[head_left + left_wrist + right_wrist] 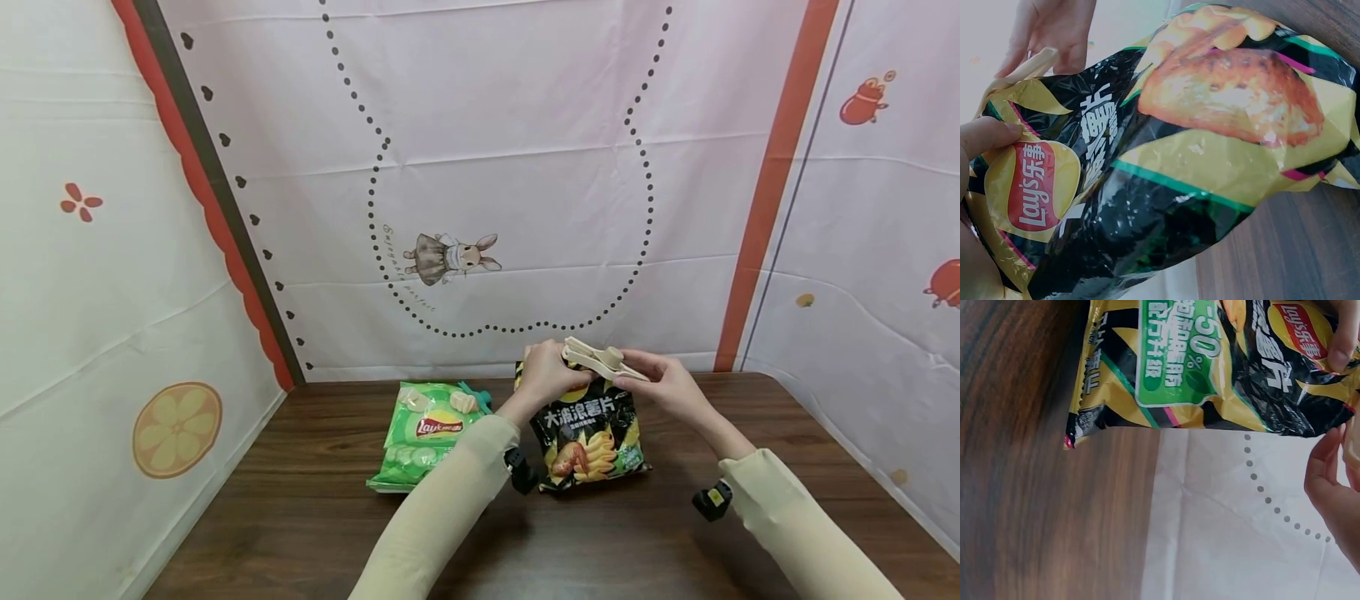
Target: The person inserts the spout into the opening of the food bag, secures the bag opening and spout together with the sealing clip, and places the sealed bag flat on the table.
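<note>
A black and yellow Lay's chip bag (588,433) is held up by its top, its lower end close over the table. My left hand (547,372) grips the bag's top left, with the thumb pressed on the front beside the red logo, as the left wrist view shows. Along the top edge lies a cream bag clip (600,358). My right hand (667,385) pinches this clip at its right end between thumb and fingers. In the right wrist view, the right hand (1335,494) is at the bag's upper corner, with the clip partly cut off by the frame.
Left of the black bag, a green Lay's chip bag (420,446) lies on the dark wooden table (315,500). A teal object (477,397) sits at its upper right corner. A printed white cloth (510,208) hangs behind the table and along both sides.
</note>
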`<state>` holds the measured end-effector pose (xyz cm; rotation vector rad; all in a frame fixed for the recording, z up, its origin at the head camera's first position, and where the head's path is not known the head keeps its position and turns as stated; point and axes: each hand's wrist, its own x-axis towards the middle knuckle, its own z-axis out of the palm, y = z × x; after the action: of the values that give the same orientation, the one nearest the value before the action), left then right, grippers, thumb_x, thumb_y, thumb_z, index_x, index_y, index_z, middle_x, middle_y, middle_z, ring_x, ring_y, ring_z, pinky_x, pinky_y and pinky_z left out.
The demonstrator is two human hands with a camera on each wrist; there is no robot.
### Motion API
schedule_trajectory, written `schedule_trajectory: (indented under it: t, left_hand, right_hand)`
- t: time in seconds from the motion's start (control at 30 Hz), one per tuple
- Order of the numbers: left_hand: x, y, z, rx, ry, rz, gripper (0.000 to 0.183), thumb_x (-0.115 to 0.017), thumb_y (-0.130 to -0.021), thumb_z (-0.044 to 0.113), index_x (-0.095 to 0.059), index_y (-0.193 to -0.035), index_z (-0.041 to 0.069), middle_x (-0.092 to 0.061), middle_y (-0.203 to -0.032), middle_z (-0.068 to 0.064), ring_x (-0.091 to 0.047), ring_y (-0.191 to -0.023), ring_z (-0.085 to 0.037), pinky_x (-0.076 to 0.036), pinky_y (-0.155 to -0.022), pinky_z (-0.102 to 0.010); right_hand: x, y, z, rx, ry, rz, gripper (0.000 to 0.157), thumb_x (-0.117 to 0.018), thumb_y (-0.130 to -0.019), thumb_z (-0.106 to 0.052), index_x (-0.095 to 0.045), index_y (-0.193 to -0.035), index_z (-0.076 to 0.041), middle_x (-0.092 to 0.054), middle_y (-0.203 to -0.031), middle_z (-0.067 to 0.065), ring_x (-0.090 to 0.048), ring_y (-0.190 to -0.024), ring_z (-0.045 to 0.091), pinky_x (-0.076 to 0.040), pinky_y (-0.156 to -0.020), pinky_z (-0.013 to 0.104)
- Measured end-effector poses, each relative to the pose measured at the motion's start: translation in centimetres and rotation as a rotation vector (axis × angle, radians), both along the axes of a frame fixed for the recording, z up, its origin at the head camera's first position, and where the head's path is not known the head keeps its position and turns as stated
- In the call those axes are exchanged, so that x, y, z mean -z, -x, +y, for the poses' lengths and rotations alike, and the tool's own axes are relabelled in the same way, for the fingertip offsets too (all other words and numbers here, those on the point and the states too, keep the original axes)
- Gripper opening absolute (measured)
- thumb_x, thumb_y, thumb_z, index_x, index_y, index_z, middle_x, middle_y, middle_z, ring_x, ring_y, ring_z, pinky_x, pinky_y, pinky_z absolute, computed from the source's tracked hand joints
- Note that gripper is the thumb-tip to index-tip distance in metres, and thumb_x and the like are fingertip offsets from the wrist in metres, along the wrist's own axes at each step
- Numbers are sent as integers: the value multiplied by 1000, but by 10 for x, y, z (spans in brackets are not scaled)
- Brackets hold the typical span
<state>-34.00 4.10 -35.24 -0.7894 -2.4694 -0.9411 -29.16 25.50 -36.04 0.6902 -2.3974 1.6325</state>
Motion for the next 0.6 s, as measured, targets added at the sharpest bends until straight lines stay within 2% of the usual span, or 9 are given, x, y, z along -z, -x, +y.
schedule_trajectory:
  t: [0.33,0.43,0.53,0.6]
  left_hand:
    - [2,1,-5,24,-87,-74,13,-82,-69,30,-72,-71,23,-66,-62,15,-54,-60,2,-35,-87,-36]
    - [3,2,-6,46,-135,-105,11,-82,-69,29,-74,-74,23,-67,-64,13,-56,-60,1,-35,-92,-39]
    - [4,3,-7,62,-162,-127,10,-81,-70,27,-74,-72,20,-67,-61,11,-56,-59,0,-34,-97,-43]
    - [6,4,-8,67,-164,-129,9,-80,-70,26,-74,-72,20,-66,-60,11,-56,-59,0,-33,-98,-44]
  right_hand:
    - [8,-1,-6,38,5,92,48,-65,-90,-14,-52,-134,0,-55,-130,25,-59,-97,-8,-50,-78,15]
    - [10,-1,-5,85,-12,110,45,-64,-91,-16,-54,-131,2,-63,-117,19,-55,-75,-9,-47,-62,15]
    - [13,-3,-5,122,-17,115,40,-63,-92,-16,-58,-126,4,-68,-100,1,-44,-57,-1,-39,-49,23]
    - [14,-5,-5,130,-10,111,38,-63,-92,-16,-59,-124,4,-67,-90,-10,-39,-52,4,-35,-45,28]
